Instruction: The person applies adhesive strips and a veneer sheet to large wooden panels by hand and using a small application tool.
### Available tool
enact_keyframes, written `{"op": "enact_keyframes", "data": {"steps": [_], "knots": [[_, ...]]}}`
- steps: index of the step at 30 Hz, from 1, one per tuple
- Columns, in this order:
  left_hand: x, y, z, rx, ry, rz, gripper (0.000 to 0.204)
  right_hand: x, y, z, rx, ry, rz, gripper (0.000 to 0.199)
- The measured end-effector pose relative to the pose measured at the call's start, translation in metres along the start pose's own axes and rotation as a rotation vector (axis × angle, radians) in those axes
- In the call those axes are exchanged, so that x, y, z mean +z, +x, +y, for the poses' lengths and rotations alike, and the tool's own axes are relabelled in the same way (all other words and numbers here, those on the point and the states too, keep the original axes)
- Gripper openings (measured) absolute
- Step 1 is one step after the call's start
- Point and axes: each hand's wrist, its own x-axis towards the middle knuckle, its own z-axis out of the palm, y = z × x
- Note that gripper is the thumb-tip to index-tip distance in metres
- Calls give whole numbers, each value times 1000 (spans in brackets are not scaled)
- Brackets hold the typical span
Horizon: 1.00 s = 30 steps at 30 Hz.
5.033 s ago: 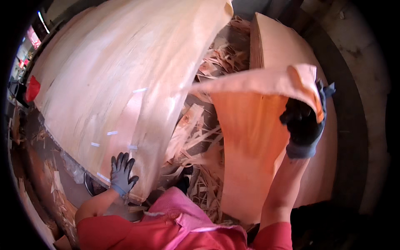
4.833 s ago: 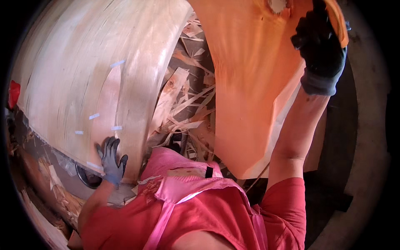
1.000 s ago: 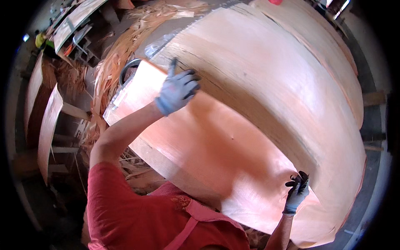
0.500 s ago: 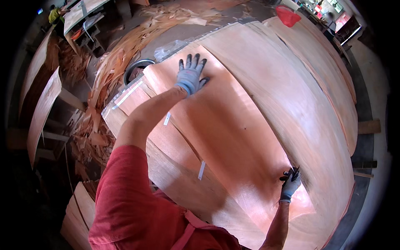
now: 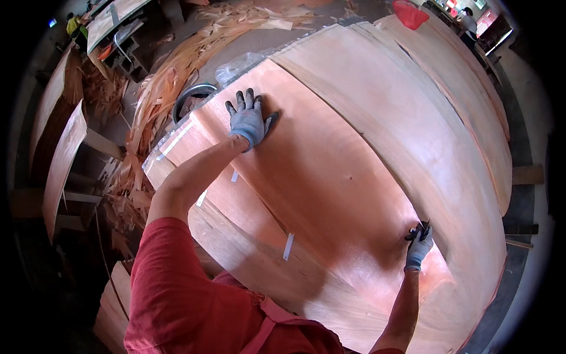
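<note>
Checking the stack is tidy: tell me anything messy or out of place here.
Loose wood strips lie heaped on the floor left of the veneer stack. A crumpled clear plastic bag sits at the stack's far edge.

A thin reddish-orange veneer sheet [image 5: 330, 171] lies flat on top of a stack of paler veneer sheets [image 5: 448, 135]. Its near end overlaps lower sheets patched with white tape strips [image 5: 288, 246].

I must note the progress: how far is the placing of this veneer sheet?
Done: the reddish veneer sheet already lies flat on the stack of paler sheets. In hand: the left hand presses its far end, the right hand rests at its right edge. Left, probably: only final alignment; scraps lie beside the stack.
</note>
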Motion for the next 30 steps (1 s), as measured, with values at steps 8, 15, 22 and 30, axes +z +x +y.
{"op": "enact_keyframes", "data": {"steps": [8,15,22,30], "knots": [[7,27,-77,-92,-315,126,61,-1,1,24,83,60,30,24],[-32,-44,-154,431,55,-39,39,7,6,16,115,2,30,22],[-33,-43,-150,498,-67,277,14,9,23,20,261,95,41,17],[-52,-53,-161,368,-24,-22,32,19,22,7,87,-101,13,8]]}}
